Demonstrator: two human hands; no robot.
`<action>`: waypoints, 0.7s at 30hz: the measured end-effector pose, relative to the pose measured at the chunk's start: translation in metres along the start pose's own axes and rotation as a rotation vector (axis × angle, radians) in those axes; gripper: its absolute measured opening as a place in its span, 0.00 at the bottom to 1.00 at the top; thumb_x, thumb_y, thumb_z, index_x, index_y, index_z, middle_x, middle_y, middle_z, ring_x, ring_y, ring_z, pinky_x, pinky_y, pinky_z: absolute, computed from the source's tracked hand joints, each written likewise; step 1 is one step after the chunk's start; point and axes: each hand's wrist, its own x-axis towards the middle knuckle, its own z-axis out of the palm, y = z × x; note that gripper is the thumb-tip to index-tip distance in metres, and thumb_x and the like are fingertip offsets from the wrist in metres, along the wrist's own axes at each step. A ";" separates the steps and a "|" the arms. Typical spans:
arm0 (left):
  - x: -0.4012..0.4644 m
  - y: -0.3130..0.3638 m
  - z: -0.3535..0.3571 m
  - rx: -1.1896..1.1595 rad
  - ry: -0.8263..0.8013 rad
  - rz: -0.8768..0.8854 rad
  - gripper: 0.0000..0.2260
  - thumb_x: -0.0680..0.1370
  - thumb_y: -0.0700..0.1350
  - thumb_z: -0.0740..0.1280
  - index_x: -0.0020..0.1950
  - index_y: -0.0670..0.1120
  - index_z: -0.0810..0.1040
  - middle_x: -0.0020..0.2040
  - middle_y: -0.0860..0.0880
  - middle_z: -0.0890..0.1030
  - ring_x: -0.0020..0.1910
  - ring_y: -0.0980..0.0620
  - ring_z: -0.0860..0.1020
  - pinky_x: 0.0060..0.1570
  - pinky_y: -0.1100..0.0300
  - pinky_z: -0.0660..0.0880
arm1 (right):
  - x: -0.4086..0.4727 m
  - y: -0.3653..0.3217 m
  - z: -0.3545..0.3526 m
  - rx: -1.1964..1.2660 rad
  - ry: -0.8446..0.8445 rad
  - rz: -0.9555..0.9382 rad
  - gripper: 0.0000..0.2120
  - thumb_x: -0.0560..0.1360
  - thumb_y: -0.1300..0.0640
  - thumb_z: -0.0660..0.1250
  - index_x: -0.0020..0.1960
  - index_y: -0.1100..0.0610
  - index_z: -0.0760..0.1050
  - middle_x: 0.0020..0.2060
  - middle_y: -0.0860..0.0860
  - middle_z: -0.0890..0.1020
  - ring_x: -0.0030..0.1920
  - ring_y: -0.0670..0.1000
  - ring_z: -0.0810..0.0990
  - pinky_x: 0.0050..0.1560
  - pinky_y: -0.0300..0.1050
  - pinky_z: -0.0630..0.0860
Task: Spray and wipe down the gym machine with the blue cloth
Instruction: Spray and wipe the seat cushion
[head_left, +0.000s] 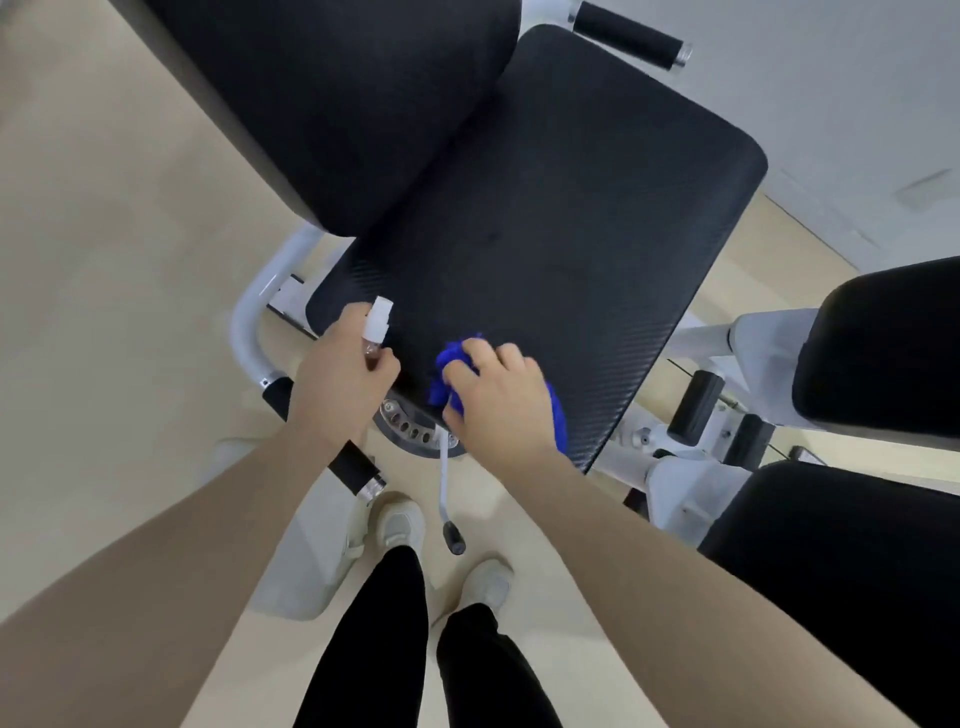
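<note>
Most of the blue cloth (448, 364) under the right hand (498, 397); spray bottle (375, 332) body seemingly within the left grip.

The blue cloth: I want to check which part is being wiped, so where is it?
In the head view, the blue cloth lies under the right hand on the near edge of the black seat pad.
</note>
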 end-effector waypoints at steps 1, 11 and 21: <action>0.009 0.000 -0.003 0.005 0.014 -0.002 0.14 0.74 0.40 0.62 0.60 0.44 0.68 0.39 0.44 0.77 0.40 0.43 0.75 0.39 0.51 0.71 | 0.003 -0.002 0.002 -0.019 -0.025 -0.113 0.09 0.65 0.50 0.65 0.41 0.53 0.80 0.47 0.52 0.82 0.37 0.56 0.76 0.34 0.43 0.70; 0.060 -0.006 -0.007 0.079 -0.112 -0.007 0.07 0.74 0.42 0.61 0.50 0.48 0.66 0.30 0.49 0.70 0.30 0.53 0.69 0.29 0.58 0.63 | 0.144 0.069 -0.006 -0.095 0.086 0.432 0.13 0.76 0.52 0.59 0.57 0.56 0.73 0.60 0.54 0.72 0.54 0.59 0.71 0.46 0.49 0.66; 0.060 -0.010 -0.014 -0.158 -0.139 -0.081 0.11 0.72 0.41 0.64 0.51 0.52 0.67 0.33 0.48 0.73 0.33 0.51 0.72 0.30 0.60 0.65 | 0.146 0.032 0.000 -0.080 -0.001 -0.104 0.08 0.66 0.54 0.70 0.44 0.57 0.80 0.47 0.57 0.80 0.39 0.60 0.78 0.34 0.46 0.72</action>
